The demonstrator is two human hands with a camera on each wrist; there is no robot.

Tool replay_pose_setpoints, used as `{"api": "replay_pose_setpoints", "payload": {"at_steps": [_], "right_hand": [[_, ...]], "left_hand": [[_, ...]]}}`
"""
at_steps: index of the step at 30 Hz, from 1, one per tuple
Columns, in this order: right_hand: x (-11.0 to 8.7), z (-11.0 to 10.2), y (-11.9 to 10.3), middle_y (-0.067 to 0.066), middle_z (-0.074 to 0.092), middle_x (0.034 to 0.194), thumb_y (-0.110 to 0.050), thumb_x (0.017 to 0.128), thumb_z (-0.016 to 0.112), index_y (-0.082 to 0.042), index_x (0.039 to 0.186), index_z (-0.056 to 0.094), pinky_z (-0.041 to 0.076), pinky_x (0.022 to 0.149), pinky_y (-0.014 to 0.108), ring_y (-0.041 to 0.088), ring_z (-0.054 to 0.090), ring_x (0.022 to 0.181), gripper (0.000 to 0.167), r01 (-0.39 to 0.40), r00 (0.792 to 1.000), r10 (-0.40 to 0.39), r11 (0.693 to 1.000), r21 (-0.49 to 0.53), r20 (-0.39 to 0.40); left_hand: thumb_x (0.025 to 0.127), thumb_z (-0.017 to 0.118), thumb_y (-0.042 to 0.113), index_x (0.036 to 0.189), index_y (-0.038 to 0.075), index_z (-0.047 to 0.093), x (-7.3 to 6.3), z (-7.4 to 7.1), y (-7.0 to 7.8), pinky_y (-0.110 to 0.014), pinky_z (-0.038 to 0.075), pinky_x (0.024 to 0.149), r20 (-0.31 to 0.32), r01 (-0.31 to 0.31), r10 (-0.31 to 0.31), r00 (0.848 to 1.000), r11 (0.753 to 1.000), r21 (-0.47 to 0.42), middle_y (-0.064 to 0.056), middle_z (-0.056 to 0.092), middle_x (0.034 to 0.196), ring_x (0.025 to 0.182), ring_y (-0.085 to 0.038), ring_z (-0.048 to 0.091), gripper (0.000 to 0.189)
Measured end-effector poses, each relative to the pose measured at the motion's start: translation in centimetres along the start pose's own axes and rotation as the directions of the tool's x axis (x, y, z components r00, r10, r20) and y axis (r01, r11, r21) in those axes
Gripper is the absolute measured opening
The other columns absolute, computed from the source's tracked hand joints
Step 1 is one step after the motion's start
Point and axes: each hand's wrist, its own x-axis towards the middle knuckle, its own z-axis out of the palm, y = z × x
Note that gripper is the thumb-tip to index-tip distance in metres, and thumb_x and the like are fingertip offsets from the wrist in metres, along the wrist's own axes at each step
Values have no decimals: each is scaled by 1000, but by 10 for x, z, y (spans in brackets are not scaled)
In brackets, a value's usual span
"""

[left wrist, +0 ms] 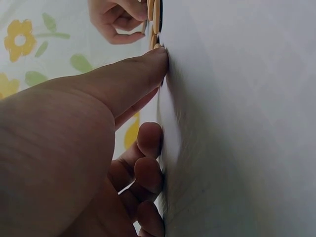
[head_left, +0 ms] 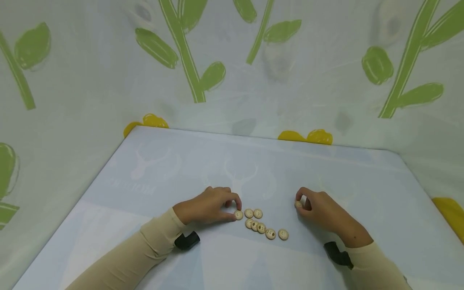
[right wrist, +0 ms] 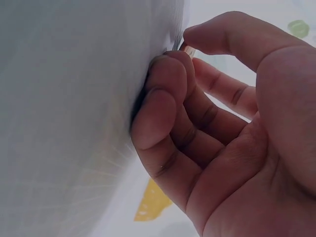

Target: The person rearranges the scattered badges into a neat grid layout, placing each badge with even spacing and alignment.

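Small pale wooden discs with dark marks on their faces lie at the middle of the table. At the left end of the upper row, my left hand pinches one wooden disc at its edge between thumb and index finger, low at the tabletop. Two more discs lie just right of it. Below them, several discs run in a slanting line, some overlapping. Further right, my right hand holds another wooden disc between thumb and index finger; in the right wrist view only its edge shows.
A pale blue table with faint deer prints spreads under both hands. Behind it hangs a white cloth with green leaves and yellow flowers. A black wrist mount sits at the left sleeve, another black mount at the right.
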Motion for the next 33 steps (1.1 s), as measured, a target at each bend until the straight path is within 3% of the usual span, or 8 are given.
{"api": "replay_pose_setpoints", "payload": {"at_steps": [11,33], "right_hand": [[3,2,-1,-1,53,65,-10,92,66,-9,107,58,40,52,24,12,47,59,17,-82,997,82,997,-12,15],[4,4,0,-1,52,65,-11,93,66,-9,109,60,39,52,25,12,46,59,18,-72,997,72,997,-19,6]], "left_hand": [[89,76,35,103,34,66,0,1,-1,-39,33,80,-3,3,-3,1000,1000,-1,12,52,85,81,-5,50,17],[89,75,36,104,34,65,1,1,-3,-38,33,79,-16,-10,10,1000,1000,9,12,52,85,80,-5,49,17]]}}
